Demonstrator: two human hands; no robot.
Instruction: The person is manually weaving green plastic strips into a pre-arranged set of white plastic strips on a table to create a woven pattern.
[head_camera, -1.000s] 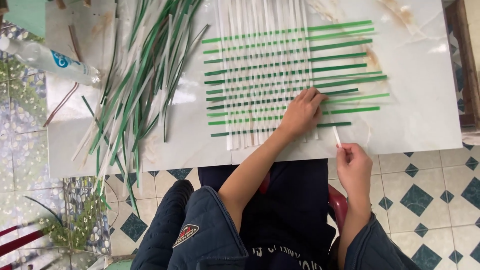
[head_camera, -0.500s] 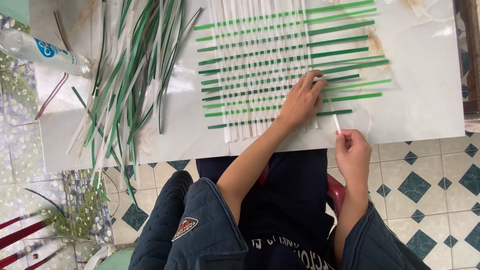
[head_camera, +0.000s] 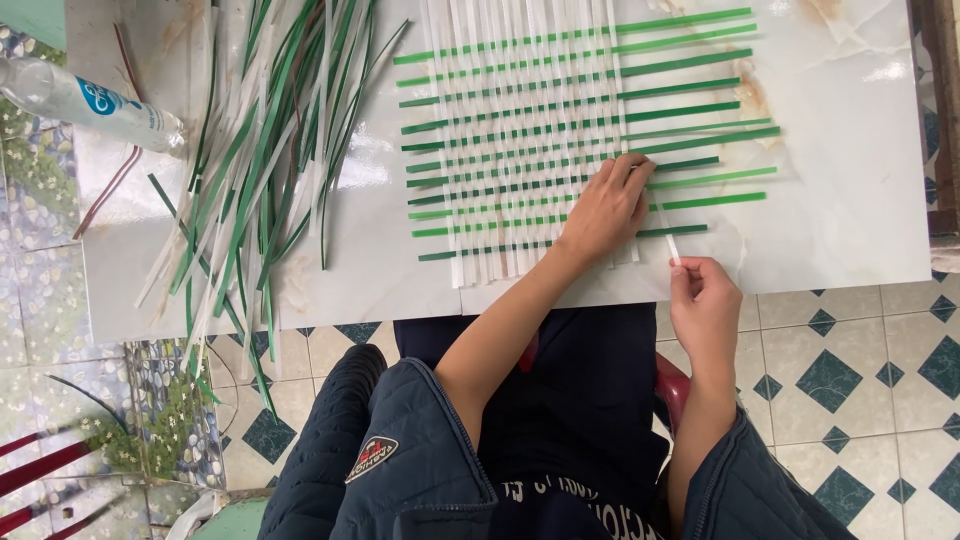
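- Two fingers of your right hand (head_camera: 705, 305) pinch a white strip (head_camera: 668, 238) at the mat's near right edge; pull hard and it slips out
- Your left hand (head_camera: 600, 212) lies flat and open on the woven mat (head_camera: 560, 130); lift it and the green strips (head_camera: 700, 135) shift

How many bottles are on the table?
1. The clear plastic bottle lies on its side at the far left of the white table, beside the loose pile of green and white strips. Its top runs out of view, so more may be hidden.
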